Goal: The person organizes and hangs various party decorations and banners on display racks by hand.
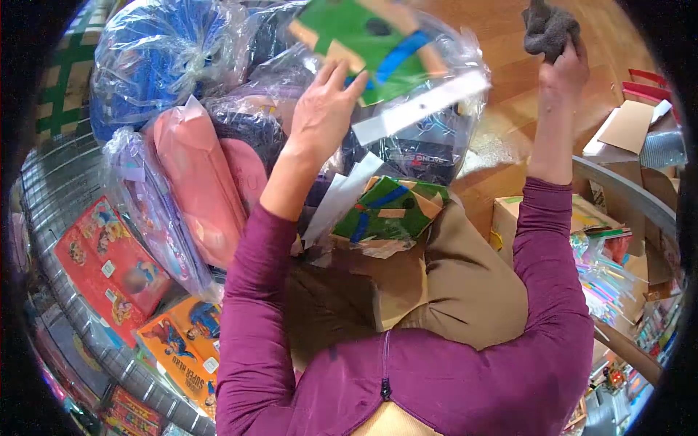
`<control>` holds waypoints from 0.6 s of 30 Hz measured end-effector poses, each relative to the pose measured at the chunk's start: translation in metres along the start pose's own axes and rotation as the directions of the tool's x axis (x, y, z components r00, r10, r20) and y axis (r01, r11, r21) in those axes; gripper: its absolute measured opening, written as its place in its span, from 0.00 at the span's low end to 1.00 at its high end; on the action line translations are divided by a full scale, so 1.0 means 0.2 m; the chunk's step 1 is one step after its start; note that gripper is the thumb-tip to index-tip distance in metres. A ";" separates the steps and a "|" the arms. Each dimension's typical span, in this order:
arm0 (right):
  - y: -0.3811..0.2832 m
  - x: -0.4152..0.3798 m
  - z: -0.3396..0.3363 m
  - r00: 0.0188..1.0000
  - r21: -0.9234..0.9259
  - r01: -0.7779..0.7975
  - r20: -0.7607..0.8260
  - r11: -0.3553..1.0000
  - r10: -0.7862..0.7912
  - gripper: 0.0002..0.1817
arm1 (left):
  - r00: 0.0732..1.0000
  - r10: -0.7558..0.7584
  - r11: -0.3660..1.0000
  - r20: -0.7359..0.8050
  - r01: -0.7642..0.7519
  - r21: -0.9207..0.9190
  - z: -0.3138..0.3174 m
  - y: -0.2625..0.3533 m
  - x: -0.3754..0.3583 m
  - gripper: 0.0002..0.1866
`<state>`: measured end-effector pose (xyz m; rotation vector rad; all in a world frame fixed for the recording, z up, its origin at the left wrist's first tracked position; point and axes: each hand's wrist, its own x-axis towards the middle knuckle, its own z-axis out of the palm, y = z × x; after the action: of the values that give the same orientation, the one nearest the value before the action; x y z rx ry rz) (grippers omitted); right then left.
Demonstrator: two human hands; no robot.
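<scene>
My left hand [321, 109] grips the lower left edge of a flat green-and-tan packet [382, 43] with a blue stripe and a dark patch. The packet is slightly blurred and tilted above the plastic-wrapped goods; a white strip [425, 105] lies by its lower edge. Out to the right, my right hand [566, 73] has its fingers closed around a bunched grey cloth [550, 33], held above the wooden floor. A second green packet [385, 211], in clear wrap and with the same blue and tan patches, lies by my knees with a white strip [338, 200] next to it.
Clear bags hold a blue bundle [153, 62], pink cases [196, 182] and purple cases [156, 211]. Red cartoon-print boxes [113, 269] and an orange superhero box [185, 341] lie left on silvery racking. Cardboard boxes [509, 218] and colourful straw-like sticks [603, 276] are at right.
</scene>
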<state>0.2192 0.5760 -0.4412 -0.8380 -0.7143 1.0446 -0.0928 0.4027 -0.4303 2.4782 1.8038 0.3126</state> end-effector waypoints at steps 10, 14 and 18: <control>0.54 -1.00 0.23 0.347 -0.309 0.710 0.935 0.633 0.067 0.24 | 0.970 -0.133 0.986 0.202 0.109 0.127 0.24 -0.05 -0.09 0.19; 0.72 -0.78 0.15 0.387 -0.409 0.818 0.911 0.403 0.140 0.26 | 0.990 -0.086 0.990 0.113 0.072 0.121 0.26 -0.04 -0.10 0.20; 0.75 -0.54 0.15 0.548 -0.544 0.754 0.830 0.368 0.104 0.23 | 0.993 -0.072 0.994 0.094 0.063 0.091 0.27 -0.05 -0.10 0.20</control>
<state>0.0907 0.5226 -0.5665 -0.9923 -2.2987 0.4399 -0.0963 0.3910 -0.4877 2.4353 1.8961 0.1085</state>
